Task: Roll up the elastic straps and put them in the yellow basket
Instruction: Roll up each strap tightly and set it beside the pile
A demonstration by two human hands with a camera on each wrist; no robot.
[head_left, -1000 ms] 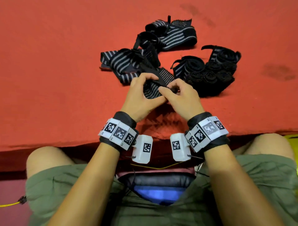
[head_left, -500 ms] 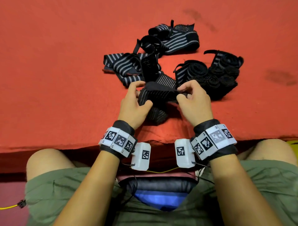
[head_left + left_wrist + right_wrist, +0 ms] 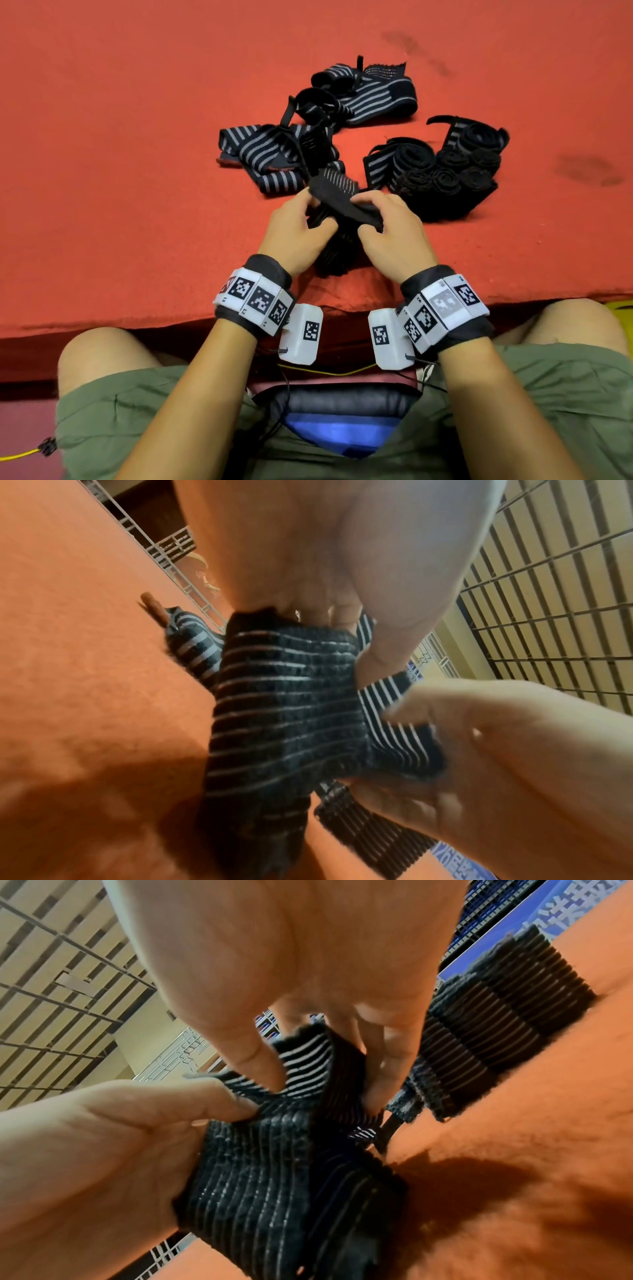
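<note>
The red table (image 3: 120, 171) lies under your hands. Beyond your right hand (image 3: 394, 236) sits a cluster of rolled straps (image 3: 455, 168); beyond your left hand (image 3: 294, 233), loose striped straps (image 3: 253, 154). Both hands, close together, pinch one black striped elastic strap (image 3: 339, 195) between them, just above the table.

I see bare red tabletop (image 3: 120, 154) open to the left of the loose striped straps (image 3: 260, 154) — an easy lane; to their right the cluster of rolled straps (image 3: 445, 171) blocks passage, with a narrow red gap between.
</note>
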